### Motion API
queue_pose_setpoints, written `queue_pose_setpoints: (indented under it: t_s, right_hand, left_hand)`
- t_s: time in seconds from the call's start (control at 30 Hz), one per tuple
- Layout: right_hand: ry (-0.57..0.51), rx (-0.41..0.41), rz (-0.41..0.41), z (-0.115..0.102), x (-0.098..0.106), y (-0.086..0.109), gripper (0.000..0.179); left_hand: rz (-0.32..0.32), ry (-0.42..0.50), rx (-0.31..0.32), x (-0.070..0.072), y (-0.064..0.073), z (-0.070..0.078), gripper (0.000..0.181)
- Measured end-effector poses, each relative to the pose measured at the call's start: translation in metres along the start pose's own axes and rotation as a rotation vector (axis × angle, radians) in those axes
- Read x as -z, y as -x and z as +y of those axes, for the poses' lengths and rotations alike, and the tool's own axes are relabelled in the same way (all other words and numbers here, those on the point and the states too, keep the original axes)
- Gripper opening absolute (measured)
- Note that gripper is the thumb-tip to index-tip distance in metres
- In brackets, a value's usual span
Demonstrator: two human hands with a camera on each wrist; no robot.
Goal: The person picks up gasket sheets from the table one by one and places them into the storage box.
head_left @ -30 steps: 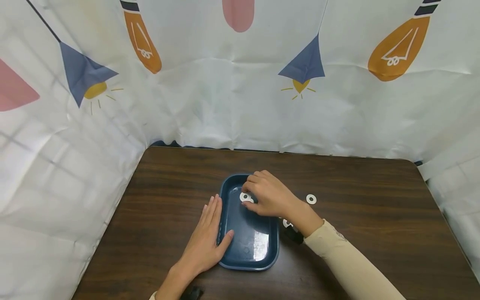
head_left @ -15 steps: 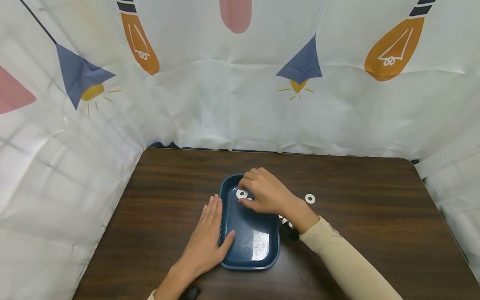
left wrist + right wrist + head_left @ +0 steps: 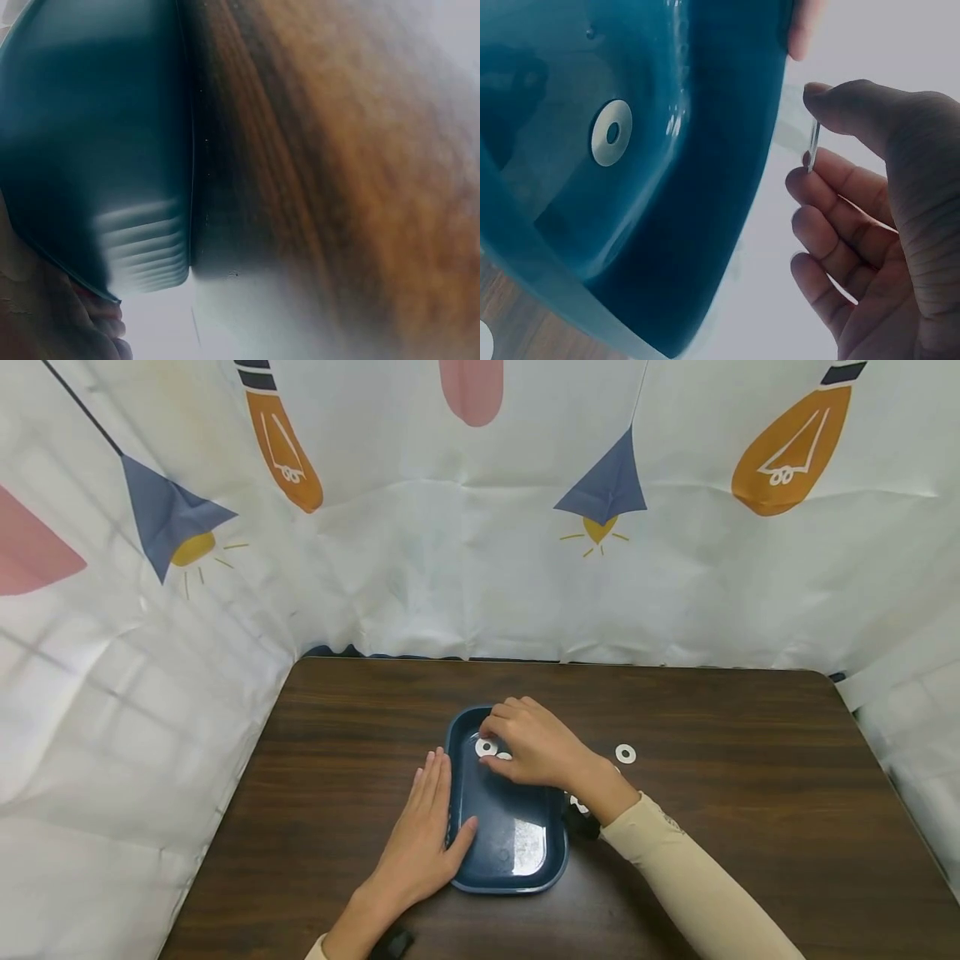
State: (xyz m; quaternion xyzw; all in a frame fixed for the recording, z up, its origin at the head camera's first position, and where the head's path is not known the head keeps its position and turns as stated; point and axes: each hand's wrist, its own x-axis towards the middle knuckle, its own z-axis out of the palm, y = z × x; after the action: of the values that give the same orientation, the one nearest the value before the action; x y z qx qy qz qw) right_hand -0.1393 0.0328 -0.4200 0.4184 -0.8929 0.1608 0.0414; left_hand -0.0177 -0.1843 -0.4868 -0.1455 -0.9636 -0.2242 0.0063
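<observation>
My left hand (image 3: pixel 420 843) lies flat along the left side of a dark blue tray (image 3: pixel 498 835), fingers straight and thumb over the rim. My right hand (image 3: pixel 536 747) is above the far part of the tray. Between thumb and forefinger it pinches a flat white washer (image 3: pixel 478 750), seen edge-on in the right wrist view as a thin washer (image 3: pixel 814 146). Another washer (image 3: pixel 505 757) lies on the tray floor, partly covered by the right hand; the right wrist view shows this lying washer (image 3: pixel 602 146) whole.
Right of the tray, a white washer (image 3: pixel 619 757) lies on the dark wooden table (image 3: pixel 735 793). More white washers (image 3: pixel 576 804) sit beside the tray's right rim, partly hidden under the right wrist. A printed white curtain (image 3: pixel 420 568) hangs behind the table.
Relative to the tray, my right hand and the pinched washer have shifted slightly left and away, baring the lying washer a little. My left hand stays against the tray's side.
</observation>
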Motion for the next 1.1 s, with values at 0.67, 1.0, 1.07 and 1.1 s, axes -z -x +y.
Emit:
queue_pose_setpoints:
  t_s: [0.67, 1.0, 1.07, 1.1]
  right_hand:
    - [-0.001, -0.027, -0.046, -0.004, 0.002, -0.005, 0.035]
    - [0.007, -0.076, -0.01, 0.006, 0.011, 0.012, 0.035]
    - [0.001, -0.097, 0.005, 0.009, 0.013, 0.018, 0.033]
    - [-0.003, -0.106, 0.013, 0.011, 0.013, 0.021, 0.033]
  left_hand:
    - [0.005, -0.003, 0.004, -0.001, -0.002, -0.001, 0.094]
    - [0.006, 0.004, 0.019, -0.002, -0.002, 0.001, 0.094]
    - [0.012, 0.005, 0.018, -0.002, -0.002, 0.001, 0.094]
    - [0.015, 0.005, 0.017, -0.002, -0.002, 0.001, 0.094]
